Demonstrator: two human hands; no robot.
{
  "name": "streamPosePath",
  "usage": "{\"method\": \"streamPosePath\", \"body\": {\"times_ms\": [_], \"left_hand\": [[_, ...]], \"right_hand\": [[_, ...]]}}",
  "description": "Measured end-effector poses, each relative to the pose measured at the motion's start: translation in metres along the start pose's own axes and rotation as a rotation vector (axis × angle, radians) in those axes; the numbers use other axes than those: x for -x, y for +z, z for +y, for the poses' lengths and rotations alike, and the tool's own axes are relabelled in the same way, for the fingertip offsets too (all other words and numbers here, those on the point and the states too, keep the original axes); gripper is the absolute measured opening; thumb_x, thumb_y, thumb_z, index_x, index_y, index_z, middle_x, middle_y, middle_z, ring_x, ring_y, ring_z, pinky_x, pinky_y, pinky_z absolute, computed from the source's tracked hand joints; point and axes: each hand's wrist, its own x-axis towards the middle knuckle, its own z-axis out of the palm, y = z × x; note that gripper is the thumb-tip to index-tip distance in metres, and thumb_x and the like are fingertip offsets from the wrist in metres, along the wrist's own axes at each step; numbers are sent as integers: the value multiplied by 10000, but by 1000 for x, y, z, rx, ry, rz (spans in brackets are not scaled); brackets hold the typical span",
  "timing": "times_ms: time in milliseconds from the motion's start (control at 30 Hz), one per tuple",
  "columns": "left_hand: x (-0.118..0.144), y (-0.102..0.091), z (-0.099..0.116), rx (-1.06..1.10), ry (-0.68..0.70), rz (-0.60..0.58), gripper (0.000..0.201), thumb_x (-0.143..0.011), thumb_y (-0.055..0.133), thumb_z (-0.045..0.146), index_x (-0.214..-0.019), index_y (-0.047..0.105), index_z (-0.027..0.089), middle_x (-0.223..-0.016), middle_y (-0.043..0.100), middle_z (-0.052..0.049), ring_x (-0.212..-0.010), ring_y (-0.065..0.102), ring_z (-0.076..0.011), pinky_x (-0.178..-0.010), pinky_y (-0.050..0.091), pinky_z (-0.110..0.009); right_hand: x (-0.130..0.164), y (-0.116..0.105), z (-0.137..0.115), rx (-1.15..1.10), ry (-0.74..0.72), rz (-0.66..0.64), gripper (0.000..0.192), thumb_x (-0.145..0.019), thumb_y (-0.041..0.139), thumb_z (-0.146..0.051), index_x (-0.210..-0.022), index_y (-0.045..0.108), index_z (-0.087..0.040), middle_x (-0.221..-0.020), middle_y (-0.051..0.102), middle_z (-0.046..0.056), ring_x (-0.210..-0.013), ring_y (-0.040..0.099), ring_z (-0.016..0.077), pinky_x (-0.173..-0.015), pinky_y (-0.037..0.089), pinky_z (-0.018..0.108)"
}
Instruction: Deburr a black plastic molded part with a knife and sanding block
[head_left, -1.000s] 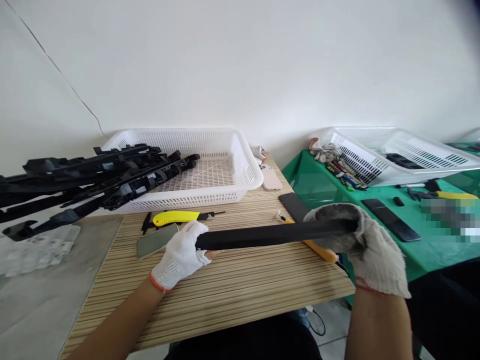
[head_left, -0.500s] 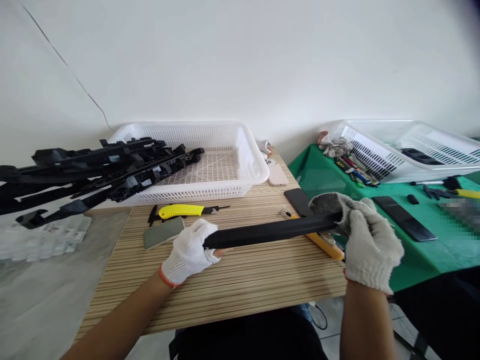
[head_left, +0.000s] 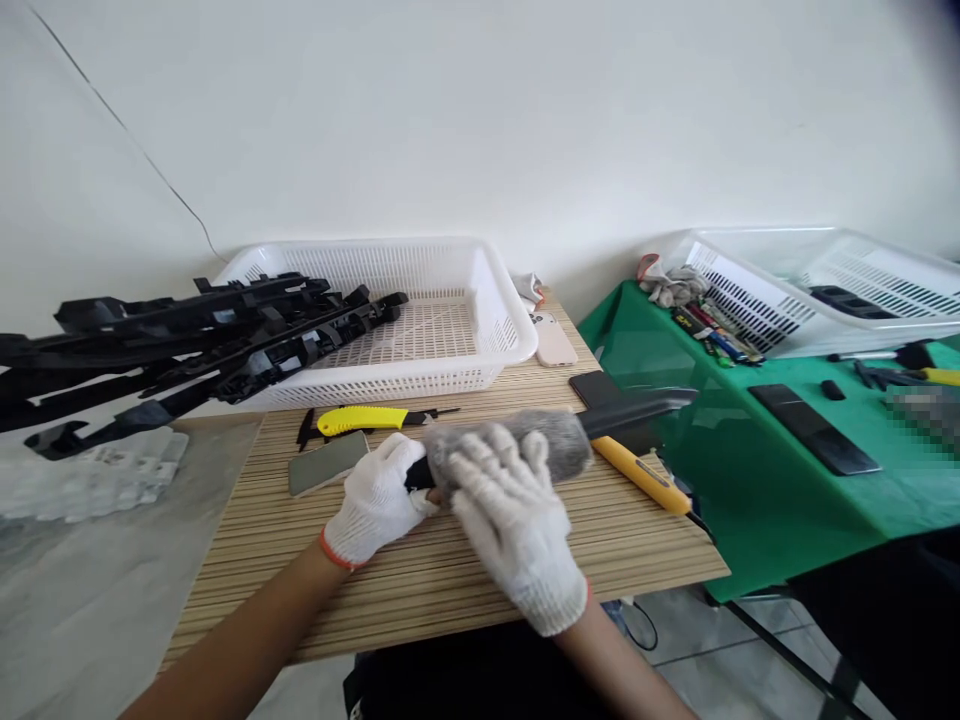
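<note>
A long black plastic strip is held crosswise above the wooden table. Its left end is pinched in my left hand, which wears a white knit glove with an orange cuff. My gloved right hand presses a fuzzy grey cloth onto the middle of the strip, fingers bent over it, close to my left hand. The strip's far end sticks out to the right, beyond the cloth. Behind my hands lie a yellow utility knife and a grey-green phone. An orange-handled tool rests under the strip.
Several black plastic parts lean out of a white basket at the back left. A pink phone and a dark phone are on the table. To the right, a green-covered table carries another white basket and a black phone.
My right hand has slid the grey cloth leftward along the strip, from its right end to near my left hand. My left hand keeps its grip in the same place.
</note>
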Motion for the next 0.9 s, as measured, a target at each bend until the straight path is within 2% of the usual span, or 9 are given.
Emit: {"method": "streamPosePath", "body": {"times_ms": [67,133,267,367,500,633,733,900], "left_hand": [[2,3,-2,45,-32,-31,87,-804,579,259,-731,538,235,-704,578,1,-581,575,-155,-534,440,-269],[2,3,-3,49,-64,-36,93,-785,555,218,-714,500,240,-702,572,1,-575,565,-153,-539,441,-269],[0,-4,-2,-2,-74,-31,124,-725,633,288,-748,524,235,-720,585,-1,-595,578,-172,-533,438,-283],[-3,-9,0,-36,-44,14,215,-743,685,396,-812,591,216,-718,607,-7,-633,615,-188,-556,461,-287],[-3,-8,3,-95,40,79,203,-781,686,382,-852,644,197,-721,636,-21,-628,639,-194,-559,468,-290],[-1,-7,7,-121,135,69,147,-805,673,352,-822,666,205,-692,629,-8,-563,624,-178,-510,437,-281],[-1,-7,9,-88,196,63,148,-845,632,347,-810,668,208,-689,632,-7,-564,626,-169,-524,450,-276],[0,-8,6,-63,184,42,190,-832,633,391,-808,674,207,-688,638,-8,-571,625,-166,-532,455,-270]], "right_hand": [[-2,7,-18,-72,-93,-15,328,-993,524,-278,-1280,664,-201,-1326,668,19,-1364,508,204,-1270,77,396],[-5,10,-25,-100,-131,-12,321,-991,526,-268,-1264,672,-184,-1303,683,20,-1339,534,192,-1268,80,366],[-12,3,-7,-70,-105,50,272,-964,557,-219,-1188,711,-224,-1245,714,11,-1304,567,178,-1254,163,364],[-13,-10,24,34,10,135,274,-964,554,-216,-1185,716,-228,-1261,706,39,-1313,560,207,-1241,208,439],[-4,-30,73,153,242,181,314,-990,485,-312,-1177,720,-222,-1318,672,58,-1363,508,249,-1211,248,547],[12,-49,116,201,467,225,376,-934,490,-443,-1067,752,-209,-1258,702,89,-1274,580,258,-1154,361,520],[22,-64,133,245,579,286,371,-880,529,-456,-1013,758,-196,-1188,726,107,-1204,618,266,-1113,413,493],[21,-87,133,331,736,415,380,-880,543,-429,-1036,758,-157,-1125,723,143,-1121,638,295,-1066,432,483]]}}
